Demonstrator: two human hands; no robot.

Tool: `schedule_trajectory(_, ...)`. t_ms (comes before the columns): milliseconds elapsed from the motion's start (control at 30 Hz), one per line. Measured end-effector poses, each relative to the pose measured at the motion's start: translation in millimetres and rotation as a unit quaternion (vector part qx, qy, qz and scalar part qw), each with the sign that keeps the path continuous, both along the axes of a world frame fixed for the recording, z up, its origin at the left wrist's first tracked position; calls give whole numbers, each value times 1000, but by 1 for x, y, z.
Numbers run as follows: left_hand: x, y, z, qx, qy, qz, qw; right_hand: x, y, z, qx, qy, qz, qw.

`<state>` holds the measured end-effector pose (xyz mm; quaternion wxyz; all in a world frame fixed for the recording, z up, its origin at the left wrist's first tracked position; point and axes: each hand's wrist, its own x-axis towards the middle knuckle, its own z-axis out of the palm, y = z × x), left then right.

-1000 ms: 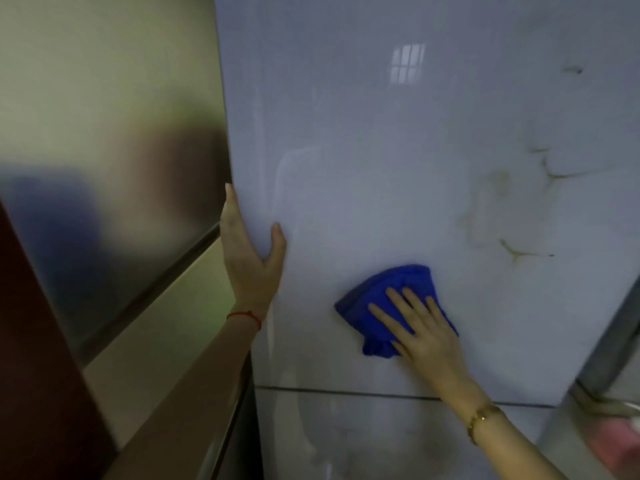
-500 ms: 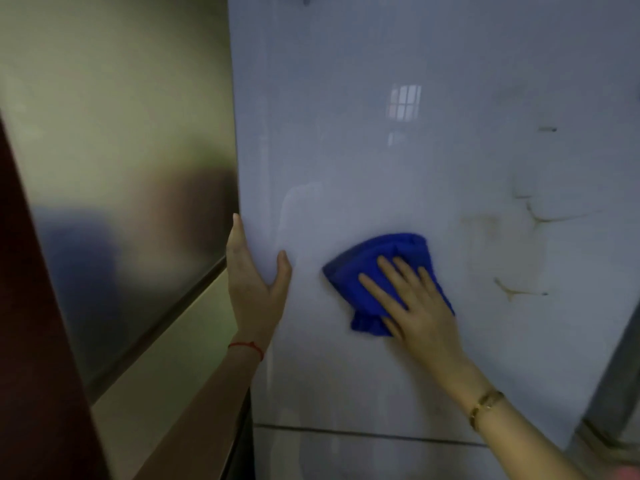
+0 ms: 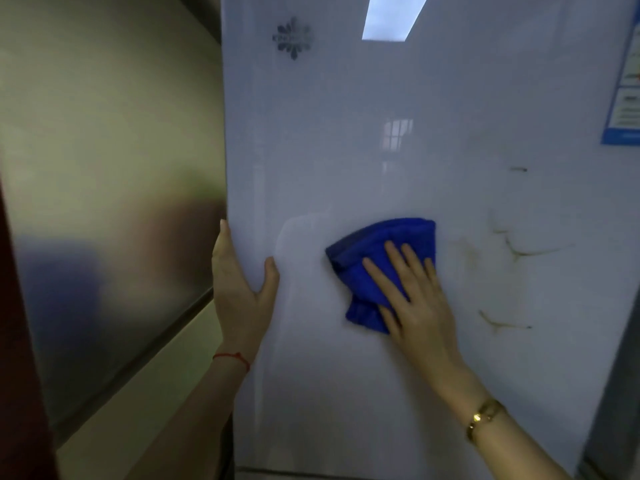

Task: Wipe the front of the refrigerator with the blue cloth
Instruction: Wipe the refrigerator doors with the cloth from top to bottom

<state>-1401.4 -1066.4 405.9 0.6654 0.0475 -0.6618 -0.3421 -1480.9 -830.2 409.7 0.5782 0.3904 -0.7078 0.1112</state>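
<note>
The refrigerator's pale glossy door front (image 3: 346, 133) fills most of the view. A folded blue cloth (image 3: 377, 251) lies flat against it at mid height, with my right hand (image 3: 415, 299) pressed on its lower right part, fingers spread. My left hand (image 3: 242, 289) grips the door's left edge, thumb on the front and fingers around the side. Brownish streaks and stains (image 3: 512, 251) mark the door to the right of the cloth.
A blue-and-white label (image 3: 623, 91) sticks to the door's upper right. A snowflake logo (image 3: 293, 38) sits near the top left. A shiny metal panel (image 3: 104, 202) stands to the left of the refrigerator. A seam to a lower door runs along the bottom.
My right hand has slid the cloth upward on the door, closer to the stains. The view has tilted up, showing the logo and label. The left hand stays on the edge.
</note>
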Motion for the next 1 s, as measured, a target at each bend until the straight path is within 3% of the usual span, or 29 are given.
schedule_trajectory(133, -4, 0, 1, -10, 8, 27, 1000, -10, 6, 96, -169, -17, 16, 985)
schedule_trajectory(233, -5, 0, 0, -10, 2, 26, 1000, -3, -22, 133, -172, 5, 25, 985)
schedule_trajectory(433, 0, 2, 2, 0, -3, 8, 1000, 2, -16, 9, 75, 35, 9, 997)
schedule_trajectory(500, 1, 3, 2, -5, -3, 15, 1000, -8, 4, 26, 48, 26, 4, 998)
schedule_trajectory(667, 1, 4, 3, -3, -13, 34, 999, -6, -7, 129, -177, -17, 27, 984)
schedule_trajectory(733, 2, 5, 3, -5, -15, 29, 999, -2, -22, 119, -139, 6, 38, 990)
schedule_trajectory(867, 5, 6, 4, 0, -27, 14, 1000, -1, -12, 7, 44, 25, 13, 999)
schedule_trajectory(933, 8, 8, 4, -7, -26, 10, 1000, -7, 16, -15, 52, 15, -6, 999)
schedule_trajectory(1000, 9, 9, 5, -10, -29, 15, 999, -17, 36, 12, -17, -2, -11, 1000)
